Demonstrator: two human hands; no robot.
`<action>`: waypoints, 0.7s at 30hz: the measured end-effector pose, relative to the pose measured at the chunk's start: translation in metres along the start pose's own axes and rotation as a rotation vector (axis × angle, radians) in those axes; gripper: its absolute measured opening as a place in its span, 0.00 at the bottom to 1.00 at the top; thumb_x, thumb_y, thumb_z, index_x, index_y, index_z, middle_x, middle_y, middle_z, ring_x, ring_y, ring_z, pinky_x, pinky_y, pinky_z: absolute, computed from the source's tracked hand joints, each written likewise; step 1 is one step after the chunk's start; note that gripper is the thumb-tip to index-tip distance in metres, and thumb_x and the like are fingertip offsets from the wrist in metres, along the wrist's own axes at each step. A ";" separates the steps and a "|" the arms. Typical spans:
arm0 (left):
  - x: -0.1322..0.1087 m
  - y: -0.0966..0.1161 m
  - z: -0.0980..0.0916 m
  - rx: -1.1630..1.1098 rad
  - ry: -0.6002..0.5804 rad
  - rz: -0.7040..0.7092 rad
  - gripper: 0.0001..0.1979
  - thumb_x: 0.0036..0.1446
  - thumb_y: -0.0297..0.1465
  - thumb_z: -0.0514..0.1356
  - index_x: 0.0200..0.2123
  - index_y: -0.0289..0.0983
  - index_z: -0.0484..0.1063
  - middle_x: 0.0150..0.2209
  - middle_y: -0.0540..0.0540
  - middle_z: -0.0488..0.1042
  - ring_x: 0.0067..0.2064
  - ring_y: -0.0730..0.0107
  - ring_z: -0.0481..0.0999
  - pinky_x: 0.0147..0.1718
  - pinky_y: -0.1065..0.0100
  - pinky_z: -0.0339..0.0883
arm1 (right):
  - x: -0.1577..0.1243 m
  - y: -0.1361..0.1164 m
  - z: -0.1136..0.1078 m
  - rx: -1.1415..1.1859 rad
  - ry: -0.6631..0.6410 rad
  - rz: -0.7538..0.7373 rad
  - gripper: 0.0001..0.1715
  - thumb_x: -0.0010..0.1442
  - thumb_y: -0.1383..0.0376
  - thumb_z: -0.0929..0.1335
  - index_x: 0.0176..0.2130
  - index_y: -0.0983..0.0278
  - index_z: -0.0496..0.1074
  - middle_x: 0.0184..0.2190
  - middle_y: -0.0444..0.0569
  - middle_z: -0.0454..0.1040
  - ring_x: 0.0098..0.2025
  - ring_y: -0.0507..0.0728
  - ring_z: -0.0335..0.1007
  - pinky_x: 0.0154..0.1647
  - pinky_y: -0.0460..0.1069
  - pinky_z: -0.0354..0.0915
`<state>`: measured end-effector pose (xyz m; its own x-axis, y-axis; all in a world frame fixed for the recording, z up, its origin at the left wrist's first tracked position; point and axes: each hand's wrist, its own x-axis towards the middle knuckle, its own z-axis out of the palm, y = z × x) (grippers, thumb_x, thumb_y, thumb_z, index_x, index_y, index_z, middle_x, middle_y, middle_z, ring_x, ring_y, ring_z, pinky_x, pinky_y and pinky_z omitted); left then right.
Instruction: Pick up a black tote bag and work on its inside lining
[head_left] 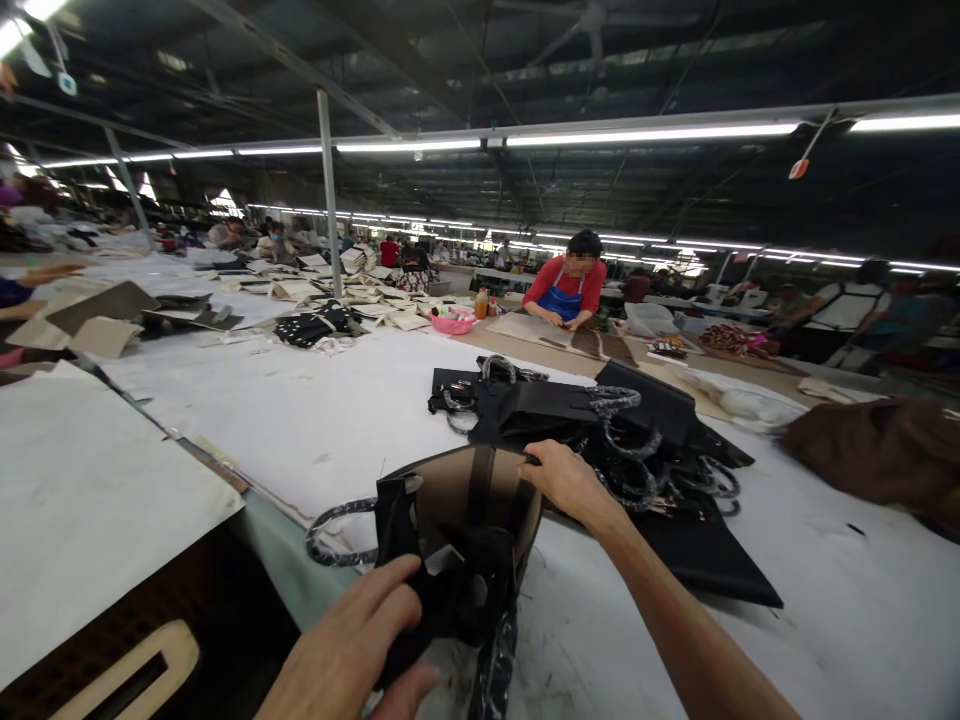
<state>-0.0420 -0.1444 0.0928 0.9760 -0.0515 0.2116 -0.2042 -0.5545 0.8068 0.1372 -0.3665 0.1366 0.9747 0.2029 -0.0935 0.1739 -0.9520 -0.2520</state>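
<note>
Black handbag (457,540), brown lining, mouth open, upright at table edge, handle hanging left

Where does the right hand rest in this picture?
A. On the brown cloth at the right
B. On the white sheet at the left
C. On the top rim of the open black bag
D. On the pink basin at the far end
C: the right hand grips the top rim of the open bag, while the left hand holds its near side; the pink basin and brown cloth lie apart.
</note>
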 end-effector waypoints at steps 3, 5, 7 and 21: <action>0.018 0.027 0.011 -0.045 0.098 0.167 0.27 0.46 0.31 0.64 0.52 0.49 0.69 0.56 0.49 0.67 0.56 0.49 0.65 0.57 0.59 0.56 | -0.002 -0.003 -0.003 -0.056 -0.003 -0.009 0.11 0.61 0.60 0.65 0.37 0.65 0.71 0.35 0.48 0.72 0.40 0.57 0.68 0.42 0.55 0.64; 0.034 0.038 0.021 -0.035 0.008 0.261 0.28 0.49 0.26 0.58 0.55 0.47 0.65 0.58 0.50 0.64 0.59 0.52 0.61 0.60 0.58 0.49 | -0.002 -0.005 -0.005 -0.098 0.002 -0.014 0.10 0.61 0.60 0.65 0.37 0.65 0.71 0.36 0.48 0.72 0.41 0.57 0.68 0.42 0.55 0.64; 0.048 0.042 0.030 0.000 -0.126 0.250 0.31 0.49 0.23 0.54 0.58 0.43 0.61 0.57 0.46 0.65 0.59 0.54 0.60 0.61 0.56 0.46 | -0.003 -0.007 -0.006 -0.145 0.011 -0.012 0.10 0.61 0.61 0.66 0.37 0.65 0.71 0.37 0.49 0.72 0.42 0.58 0.68 0.42 0.55 0.64; 0.036 0.024 0.044 -0.037 -0.477 -0.247 0.39 0.42 0.38 0.65 0.60 0.46 0.57 0.62 0.49 0.56 0.62 0.53 0.52 0.60 0.58 0.47 | 0.020 -0.040 -0.004 -0.282 -0.087 -0.352 0.16 0.59 0.57 0.67 0.42 0.66 0.70 0.41 0.50 0.72 0.45 0.59 0.68 0.45 0.58 0.64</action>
<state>-0.0082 -0.1958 0.0952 0.9196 -0.2998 -0.2538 0.0413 -0.5686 0.8216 0.1504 -0.3258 0.1490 0.8359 0.5325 -0.1330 0.5359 -0.8442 -0.0118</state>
